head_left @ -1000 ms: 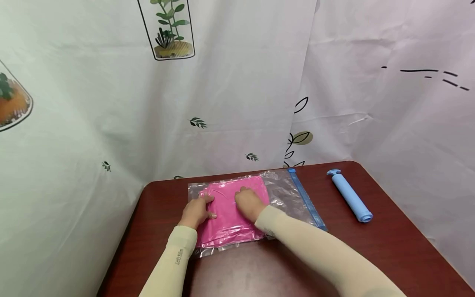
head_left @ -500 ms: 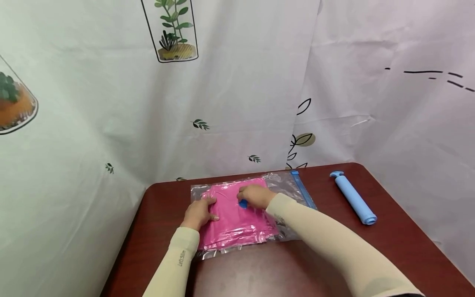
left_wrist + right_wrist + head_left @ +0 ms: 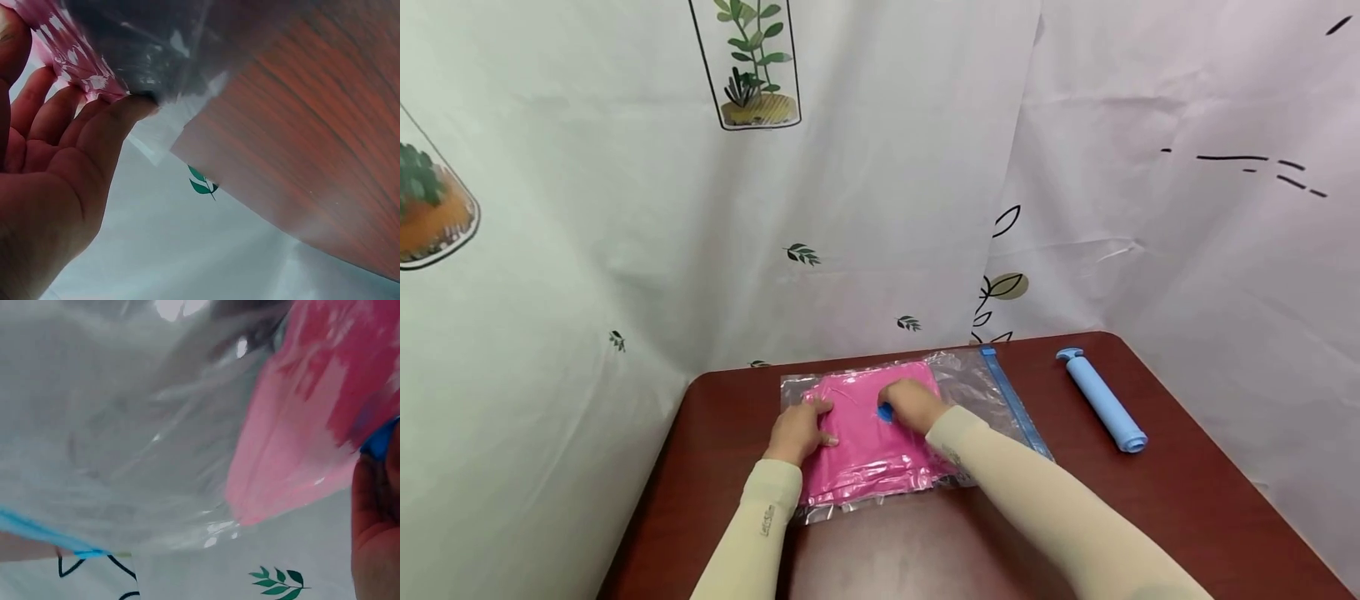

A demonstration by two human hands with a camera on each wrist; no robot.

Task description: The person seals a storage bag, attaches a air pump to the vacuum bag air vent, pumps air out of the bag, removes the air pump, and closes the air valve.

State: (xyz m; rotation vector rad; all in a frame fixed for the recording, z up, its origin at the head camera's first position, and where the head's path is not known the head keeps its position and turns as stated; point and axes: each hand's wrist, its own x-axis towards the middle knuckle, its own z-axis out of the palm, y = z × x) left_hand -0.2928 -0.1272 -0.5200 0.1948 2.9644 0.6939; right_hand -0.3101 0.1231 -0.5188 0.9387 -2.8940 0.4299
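Note:
A clear zip storage bag (image 3: 961, 379) lies flat with folded pink cloth (image 3: 867, 450) inside. Its blue zip strip (image 3: 1011, 398) runs along the right end. My right hand (image 3: 913, 406) pinches a round blue valve cap (image 3: 885, 412) on the bag's upper face, over the cloth; fingers hide part of the cap. In the right wrist view the same blue cap (image 3: 379, 442) shows at the fingertips. My left hand (image 3: 796, 430) rests on the bag's left side, thumb and fingers spread. The left wrist view has the left hand's fingers (image 3: 87, 134) against the bag edge.
A light blue hand pump (image 3: 1105, 404) lies on the dark red wooden table (image 3: 880, 554), right of the bag. White printed curtain (image 3: 880, 167) hangs close behind the table and along both sides.
The right hand has shifted and turned slightly over the bag, so the blue cap, hidden a second ago, now shows under its fingers. The left hand stays on the bag.

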